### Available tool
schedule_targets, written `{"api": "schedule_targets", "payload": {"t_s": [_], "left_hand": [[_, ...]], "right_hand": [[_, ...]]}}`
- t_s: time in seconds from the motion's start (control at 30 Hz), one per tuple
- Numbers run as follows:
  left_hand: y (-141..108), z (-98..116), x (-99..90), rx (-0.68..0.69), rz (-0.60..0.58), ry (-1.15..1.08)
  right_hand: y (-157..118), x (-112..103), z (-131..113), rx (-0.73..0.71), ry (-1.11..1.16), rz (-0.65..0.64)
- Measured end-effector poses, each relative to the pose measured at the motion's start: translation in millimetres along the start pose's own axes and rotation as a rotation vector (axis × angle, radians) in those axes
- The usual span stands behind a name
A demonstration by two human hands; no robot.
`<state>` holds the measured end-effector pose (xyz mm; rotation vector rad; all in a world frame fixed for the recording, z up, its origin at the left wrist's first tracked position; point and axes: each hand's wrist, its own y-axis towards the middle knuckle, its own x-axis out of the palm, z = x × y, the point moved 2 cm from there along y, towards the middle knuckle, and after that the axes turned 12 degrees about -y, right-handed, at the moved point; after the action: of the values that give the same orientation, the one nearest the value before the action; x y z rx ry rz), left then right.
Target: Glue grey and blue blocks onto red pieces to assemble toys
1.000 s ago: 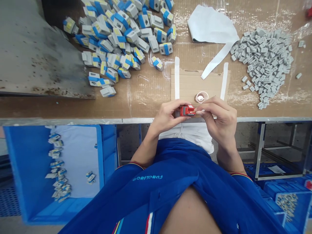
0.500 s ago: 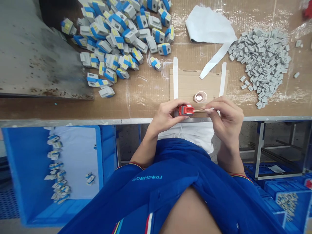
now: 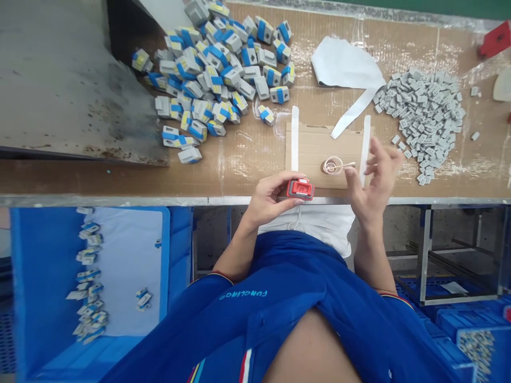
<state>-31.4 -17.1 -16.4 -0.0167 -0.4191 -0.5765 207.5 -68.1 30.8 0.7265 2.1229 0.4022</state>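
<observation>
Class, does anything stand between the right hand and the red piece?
Nothing visible blocks the direct gap from right hand to red piece; the cup, with a swab in it, sits just beyond that line.

red pc (image 3: pixel 301 190) in l hand (image 3: pixel 268 199)

A red block with grey edging (image 3: pixel 301 196) sits in the left hand (image 3: pixel 268 199) near the frame's centre, recess facing up. To its upper right, a thin stick (image 3: pixel 346 165) juts from a small clear cup (image 3: pixel 324 166).
</observation>
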Motion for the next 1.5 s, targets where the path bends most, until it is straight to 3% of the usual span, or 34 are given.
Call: {"api": "schedule_targets", "payload": {"t_s": [0.07,0.13,0.27,0.43,0.53,0.6,0.7,0.87,1.2,1.4,1.5], "left_hand": [[-5.9,5.2,-7.7,0.024,0.039,-0.033],[-12.1,11.8,-17.0,0.055,0.085,-0.051],[-25.4,23.2,-34.0,0.07,0.172,-0.03],[-38.5,24.7,-44.9,0.075,0.208,-0.126],[-42.6,22.8,-49.5,0.095,0.227,-0.188],[-44.2,21.9,-52.0,0.09,0.239,-0.202],[-44.5,20.9,-53.7,0.068,0.25,-0.21],[-39.6,23.6,-47.9,0.074,0.237,-0.234],[-26.6,33.2,-16.2,0.058,0.195,-0.247],[-14.0,34.1,2.1,0.076,0.152,-0.254],[-6.6,36.7,8.8,0.103,0.116,-0.214]], "right_hand": [[1.0,-3.2,-20.5,-0.072,-0.013,0.088],[4.0,8.0,-45.2,-0.133,0.015,0.016],[18.2,80.1,-76.4,-0.173,0.026,-0.315],[50.3,183.0,-56.1,-0.084,-0.05,-0.335],[62.3,203.3,-42.0,-0.143,-0.055,-0.336],[64.6,196.1,-41.6,-0.201,-0.053,-0.325],[60.6,168.5,-53.7,-0.237,0.018,-0.365],[42.7,115.3,-74.1,-0.142,0.311,-0.479],[1.2,41.3,-64.5,-0.019,0.673,-0.569],[-13.2,10.1,-76.0,0.168,0.685,-0.36],[-18.7,3.0,-80.7,0.185,0.661,-0.343]]}}
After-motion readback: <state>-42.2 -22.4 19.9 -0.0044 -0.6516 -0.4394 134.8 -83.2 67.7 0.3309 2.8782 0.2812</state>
